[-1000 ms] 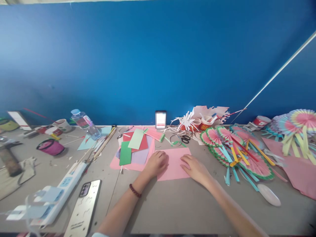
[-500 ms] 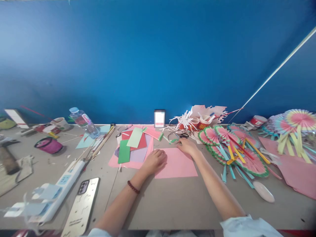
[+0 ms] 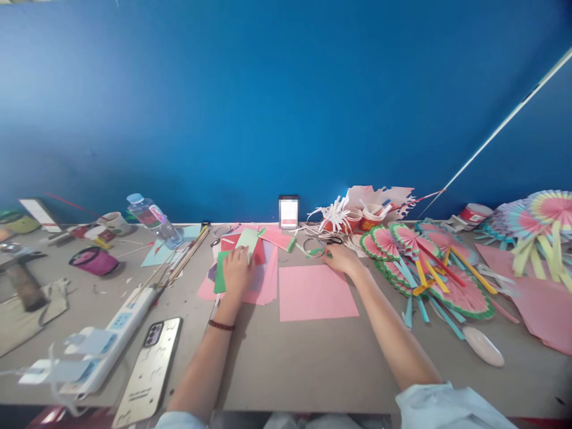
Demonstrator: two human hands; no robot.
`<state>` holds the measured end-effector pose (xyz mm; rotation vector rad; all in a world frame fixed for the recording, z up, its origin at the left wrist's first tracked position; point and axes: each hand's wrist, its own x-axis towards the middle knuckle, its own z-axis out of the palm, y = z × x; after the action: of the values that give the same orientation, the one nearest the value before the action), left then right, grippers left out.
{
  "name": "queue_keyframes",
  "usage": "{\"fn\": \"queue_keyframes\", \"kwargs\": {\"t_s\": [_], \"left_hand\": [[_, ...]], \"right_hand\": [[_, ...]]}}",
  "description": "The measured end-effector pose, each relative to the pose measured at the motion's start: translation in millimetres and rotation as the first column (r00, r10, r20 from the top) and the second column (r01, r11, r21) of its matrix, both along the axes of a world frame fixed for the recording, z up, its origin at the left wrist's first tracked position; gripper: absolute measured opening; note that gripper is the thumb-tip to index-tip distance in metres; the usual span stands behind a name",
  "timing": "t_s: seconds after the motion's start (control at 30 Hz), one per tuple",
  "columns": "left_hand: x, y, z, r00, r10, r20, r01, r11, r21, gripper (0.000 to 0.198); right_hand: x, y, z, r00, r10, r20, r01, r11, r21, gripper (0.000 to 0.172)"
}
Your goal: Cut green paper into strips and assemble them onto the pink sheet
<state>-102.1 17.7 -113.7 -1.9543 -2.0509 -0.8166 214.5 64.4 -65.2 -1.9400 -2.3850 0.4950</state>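
My left hand [image 3: 238, 271] lies over a light green paper piece [image 3: 248, 239] and a darker green piece [image 3: 219, 277], fingers stretched out and somewhat apart. Under these papers are red paper [image 3: 229, 241] and larger pink paper [image 3: 269, 288]. My right hand [image 3: 342, 260] rests at the upper right edge of a flat pink sheet [image 3: 318, 293]. Its fingers are loosely bent over the table, and I see nothing held in them. Just beyond its fingertips lie black-handled scissors [image 3: 334, 240] and a roll of tape [image 3: 313, 246].
Pleated paper fans [image 3: 462, 289] and a white oval object [image 3: 484, 346] lie to the right. Paper cups [image 3: 371, 217] stand by the wall. Leftward are a phone [image 3: 149, 372], a power strip [image 3: 117, 333], a bottle [image 3: 156, 220] and thin sticks [image 3: 190, 253].
My left hand has moved left from the pink sheet onto the green papers. My right hand has stayed near the sheet's top right edge. The view has shifted slightly.
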Motion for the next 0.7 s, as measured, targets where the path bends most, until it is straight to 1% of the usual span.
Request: {"fn": "queue_keyframes", "kwargs": {"t_s": [0.03,0.13,0.2,0.27,0.37,0.5,0.57,0.63,0.7], "left_hand": [[-8.6,0.6,2.7,0.994,0.108,-0.012,-0.108,0.994,-0.018,0.037],[-28.1,-0.1,8.1,0.944,0.329,-0.029,-0.331,0.939,-0.091,0.047],[-35.3,-1.2,9.8,0.904,0.427,-0.001,-0.423,0.895,-0.143,0.053],[-39.1,-1.6,10.9,0.874,0.484,0.047,-0.466,0.86,-0.209,0.055],[-43.1,-0.1,12.0,0.847,0.513,0.142,-0.461,0.841,-0.284,0.052],[-51.0,3.6,9.4,0.808,0.516,0.283,-0.438,0.849,-0.295,0.041],[-56.3,5.0,5.8,0.779,0.515,0.359,-0.448,0.857,-0.255,0.041],[-62.3,5.9,1.6,0.755,0.506,0.417,-0.484,0.859,-0.167,0.047],[-68.3,6.6,-1.6,0.744,0.482,0.463,-0.513,0.856,-0.068,0.047]], "right_hand": [[1.3,-0.1,2.5,1.0,0.002,-0.006,-0.002,1.0,-0.001,0.027],[5.3,-0.5,9.4,0.999,-0.004,-0.035,0.003,1.0,-0.016,0.031],[8.4,-0.8,13.0,0.999,-0.01,-0.051,0.008,1.0,-0.03,0.032],[11.4,-1.1,15.7,0.998,-0.011,-0.055,0.009,0.999,-0.034,0.033],[13.4,-2.2,18.6,0.999,-0.02,-0.049,0.018,0.999,-0.037,0.034],[11.9,-4.1,21.7,0.998,-0.039,-0.051,0.035,0.996,-0.082,0.034],[12.2,-4.0,21.5,0.998,-0.036,-0.06,0.03,0.995,-0.09,0.033],[14.7,-2.4,19.4,0.997,-0.039,-0.06,0.034,0.996,-0.082,0.033],[18.9,0.6,15.7,0.997,-0.061,-0.055,0.057,0.996,-0.065,0.033]]}}
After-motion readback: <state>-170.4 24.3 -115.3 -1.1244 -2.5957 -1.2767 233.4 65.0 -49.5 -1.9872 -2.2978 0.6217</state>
